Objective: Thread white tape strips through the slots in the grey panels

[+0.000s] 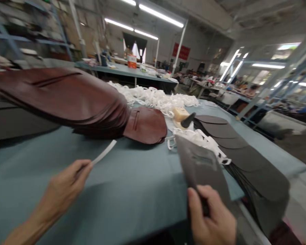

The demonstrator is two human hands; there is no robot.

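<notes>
My left hand (pixel 66 185) pinches one end of a thin white strip (pixel 104 152) that sticks up and to the right over the teal table (pixel 132 183). My right hand (pixel 210 217) grips the near end of a dark grey leather piece (pixel 201 166) with a slot in it, held upright above the table's right edge. A stack of brown leather pieces (pixel 66 98) lies fanned out at the left, and a single brown piece (pixel 145 125) rests in front of it.
A pile of white strips (pixel 155 97) covers the table's far middle, with more (pixel 204 139) beside the grey piece. A fanned stack of dark grey pieces (pixel 244 156) runs along the right edge. A yellowish block and black tool (pixel 183 117) sit between. Other workbenches stand behind.
</notes>
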